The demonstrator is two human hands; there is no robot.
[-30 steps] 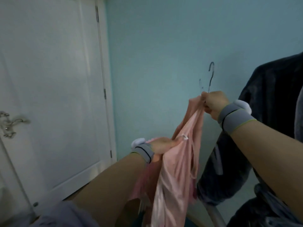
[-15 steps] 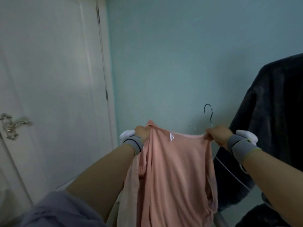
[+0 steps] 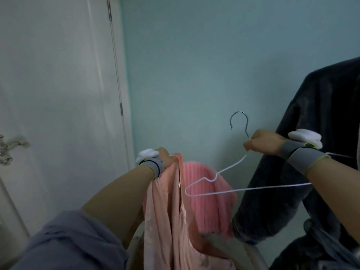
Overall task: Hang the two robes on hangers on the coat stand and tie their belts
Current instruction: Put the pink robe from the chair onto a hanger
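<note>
My left hand (image 3: 165,157) grips the top of a thin pink robe (image 3: 165,221), which hangs straight down from the fist. My right hand (image 3: 263,143) is closed on the neck of a white wire hanger (image 3: 224,184) with a metal hook; the hanger is tilted and bare, its left end close to the pink robe. A dark navy fleece robe (image 3: 321,123) hangs at the right behind my right arm, its top out of view. The coat stand itself is not visible.
A ribbed pink cloth (image 3: 210,201) lies over a pale rounded rim (image 3: 251,254) below the hanger. A white door (image 3: 58,94) with a metal handle (image 3: 9,147) fills the left. A light blue wall (image 3: 194,65) is straight ahead.
The pink robe was stretched between both hands; my right hand has let go of it and now holds only the hanger, while the robe hangs bunched from my left hand.
</note>
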